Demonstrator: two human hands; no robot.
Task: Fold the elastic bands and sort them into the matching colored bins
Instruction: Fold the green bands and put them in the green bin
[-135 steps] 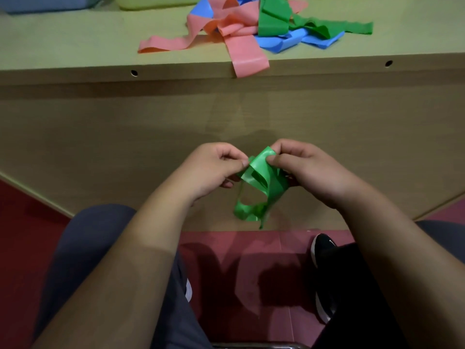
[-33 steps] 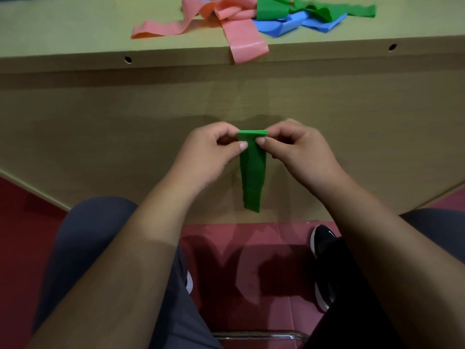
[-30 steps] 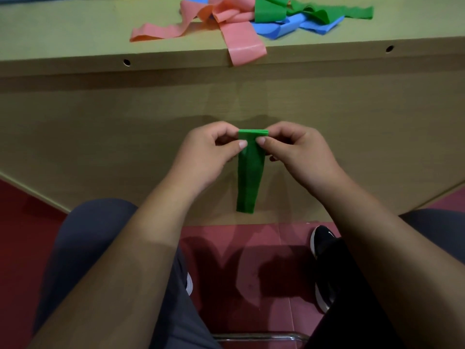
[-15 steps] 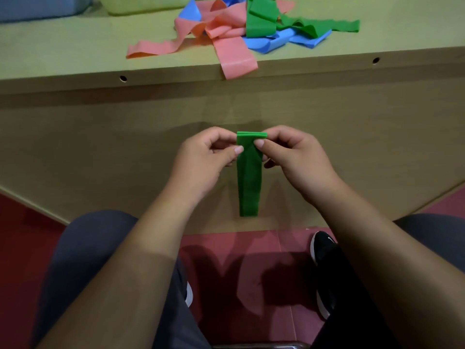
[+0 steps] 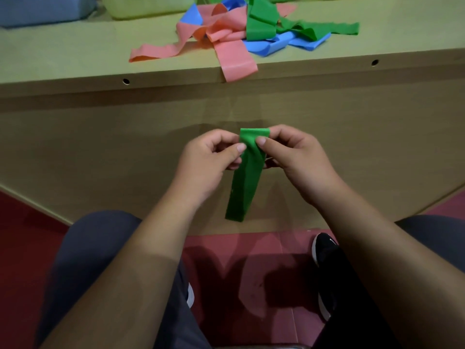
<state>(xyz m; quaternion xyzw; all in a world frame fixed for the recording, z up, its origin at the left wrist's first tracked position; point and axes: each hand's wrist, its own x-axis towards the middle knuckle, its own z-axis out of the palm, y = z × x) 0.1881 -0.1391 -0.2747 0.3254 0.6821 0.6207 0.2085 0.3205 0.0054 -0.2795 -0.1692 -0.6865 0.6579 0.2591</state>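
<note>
A folded green elastic band (image 5: pixel 245 180) hangs as a flat strip in front of the table's front panel. My left hand (image 5: pixel 208 162) pinches its top left edge and my right hand (image 5: pixel 294 157) pinches its top right edge. On the tabletop lies a tangled pile of bands: pink bands (image 5: pixel 226 44), green bands (image 5: pixel 289 25) and blue bands (image 5: pixel 279 44). One pink end hangs over the table edge. A blue bin (image 5: pixel 42 8) and a yellow-green bin (image 5: pixel 148 6) stand at the back left, cut off by the frame.
The wooden table (image 5: pixel 75 54) has a tall front panel (image 5: pixel 100 147) facing me. Below are my knees in grey trousers (image 5: pixel 95 260), a black shoe (image 5: pixel 324 248) and a red floor (image 5: pixel 246 273).
The crumpled green band has been folded into a flat hanging strip. Over the last second both hands keep pinching its top; its lower end has swung slightly left, and the view tilted up toward the bins.
</note>
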